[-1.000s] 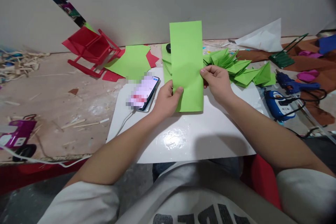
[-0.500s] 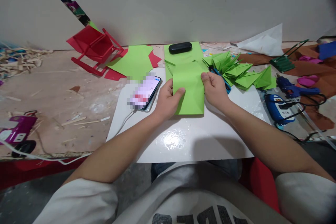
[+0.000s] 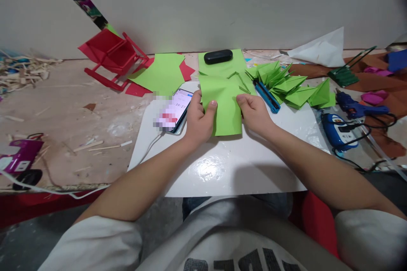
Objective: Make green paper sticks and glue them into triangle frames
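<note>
Between my two hands is a sheet of green paper [image 3: 225,112], held up over a white board [image 3: 219,173] and slightly bowed. My left hand [image 3: 201,116] is closed on its left edge, the thumb lying across the front. On the right edge, my right hand [image 3: 254,112] pinches the paper between thumb and curled fingers. A blue utility knife [image 3: 267,96] lies just beyond my right hand. Behind the sheet, a folded green paper strip [image 3: 240,79] shows in part. Left of my left hand rests a phone [image 3: 178,110] with a lit screen and a cable plugged in.
Folded green paper pieces [image 3: 291,87] fan out at the right, near a blue glue gun [image 3: 359,106] and a blue-and-white power socket [image 3: 338,131]. A black case [image 3: 218,56] lies on green paper at the back. A red paper chair [image 3: 112,57] stands at the left.
Both hands have shifted a little left with the green paper, which now bows more. The utility knife shows more fully, and so does the folded strip behind the sheet.
</note>
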{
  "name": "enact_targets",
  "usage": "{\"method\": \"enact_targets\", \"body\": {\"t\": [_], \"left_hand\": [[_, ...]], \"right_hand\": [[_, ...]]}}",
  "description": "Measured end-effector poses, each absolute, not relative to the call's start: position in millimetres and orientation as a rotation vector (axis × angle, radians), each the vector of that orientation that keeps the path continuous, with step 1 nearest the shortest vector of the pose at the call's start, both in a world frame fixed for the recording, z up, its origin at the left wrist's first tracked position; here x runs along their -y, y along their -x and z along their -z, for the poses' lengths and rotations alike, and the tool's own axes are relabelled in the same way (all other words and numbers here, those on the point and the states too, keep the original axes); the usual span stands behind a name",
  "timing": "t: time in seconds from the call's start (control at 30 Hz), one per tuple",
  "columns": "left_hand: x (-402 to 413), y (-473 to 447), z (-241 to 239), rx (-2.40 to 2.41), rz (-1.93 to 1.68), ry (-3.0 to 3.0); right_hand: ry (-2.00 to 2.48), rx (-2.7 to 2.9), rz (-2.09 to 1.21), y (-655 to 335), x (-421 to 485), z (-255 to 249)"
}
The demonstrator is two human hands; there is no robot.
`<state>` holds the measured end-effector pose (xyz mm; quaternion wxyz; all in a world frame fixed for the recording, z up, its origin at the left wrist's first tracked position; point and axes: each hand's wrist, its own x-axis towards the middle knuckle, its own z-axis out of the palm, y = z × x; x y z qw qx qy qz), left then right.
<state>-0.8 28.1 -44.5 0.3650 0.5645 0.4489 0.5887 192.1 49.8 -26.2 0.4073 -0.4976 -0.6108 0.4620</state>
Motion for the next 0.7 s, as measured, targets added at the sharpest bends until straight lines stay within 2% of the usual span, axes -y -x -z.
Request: {"method": "enact_targets", "body": {"t": [0.43,0.7], "left_hand": [[-34.1,7.6,47.4,-1.284,-1.67,-1.51],[-37.4,10.9,45.9,-1.319,-1.712,-1.531]], "right_hand": [[1.167,1.64,-1.193,-189.1,-44.8,29.0],[1.284,1.636,-1.254,-190.1,-41.2,27.5]]}}
